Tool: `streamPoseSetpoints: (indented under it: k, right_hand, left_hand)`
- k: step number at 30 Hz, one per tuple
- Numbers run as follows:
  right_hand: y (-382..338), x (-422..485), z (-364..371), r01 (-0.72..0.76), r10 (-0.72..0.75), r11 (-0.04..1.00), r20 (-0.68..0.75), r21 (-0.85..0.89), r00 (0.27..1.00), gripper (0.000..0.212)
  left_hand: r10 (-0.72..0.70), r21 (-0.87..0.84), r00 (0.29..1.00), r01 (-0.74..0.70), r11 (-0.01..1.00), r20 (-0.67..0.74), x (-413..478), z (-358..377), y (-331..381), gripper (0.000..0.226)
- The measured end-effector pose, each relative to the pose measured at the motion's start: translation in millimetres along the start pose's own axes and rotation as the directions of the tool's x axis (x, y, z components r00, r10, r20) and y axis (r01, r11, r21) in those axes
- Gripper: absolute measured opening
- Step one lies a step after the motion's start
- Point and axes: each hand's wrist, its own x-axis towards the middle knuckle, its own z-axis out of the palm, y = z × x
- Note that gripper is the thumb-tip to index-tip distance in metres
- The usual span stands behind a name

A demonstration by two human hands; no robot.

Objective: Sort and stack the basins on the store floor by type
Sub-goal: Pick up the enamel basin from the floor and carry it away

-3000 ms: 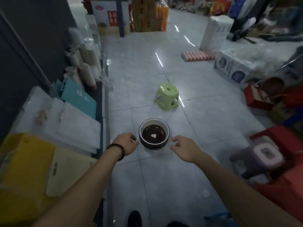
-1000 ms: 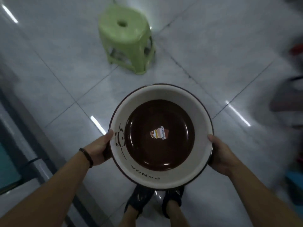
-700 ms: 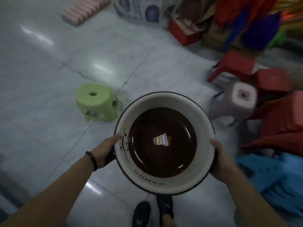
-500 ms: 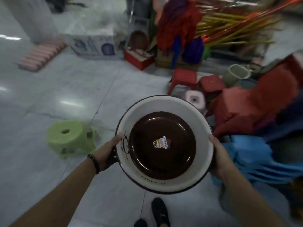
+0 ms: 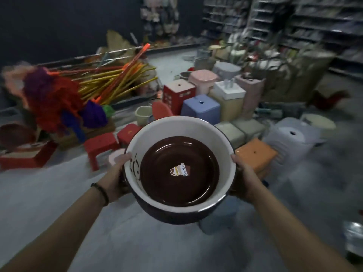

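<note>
One basin, two hands on it. Basin held up off floor, mid-view, in front of stool clutter.

Left hand grips left rim, thumb hooked over edge. Right hand grips right rim the same way. One dark bracelet on left wrist.

One sticker at centre of basin bottom, reads "Bamboo". Black line drawing on inner wall by left thumb, partly hidden.

Basin look: round, deep, white inner wall, glossy dark brown bottom, dark outer wall and rim.

Two low red stools left of basin, one orange stool right. One heap of yellow and orange broom handles behind; count unclear.
</note>
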Motion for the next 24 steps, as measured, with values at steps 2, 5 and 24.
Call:
streamPoseSetpoints:
  k: [2,5,24]
  right_hand:
    - [-25.0,1.1,-64.5,0.034,-0.032,0.999,-0.037,0.039,0.999,0.108]
    - [-68.1,-3.6,-160.9,0.088,-0.078,0.990,-0.097,0.111,0.992,0.074]
    - [-224.3,71.5,-614.0,0.295,0.043,0.882,-0.688,0.366,0.725,0.069]
  left_hand:
    - [0.023,0.046,0.998,-0.026,0.999,0.066,22.7,78.0,12.0,0.085]
    - [-0.025,0.068,0.985,0.014,0.998,0.172,63.9,196.3,21.3,0.082]
    - [-0.268,0.353,0.739,0.044,0.935,0.618,325.0,814.1,22.3,0.082]
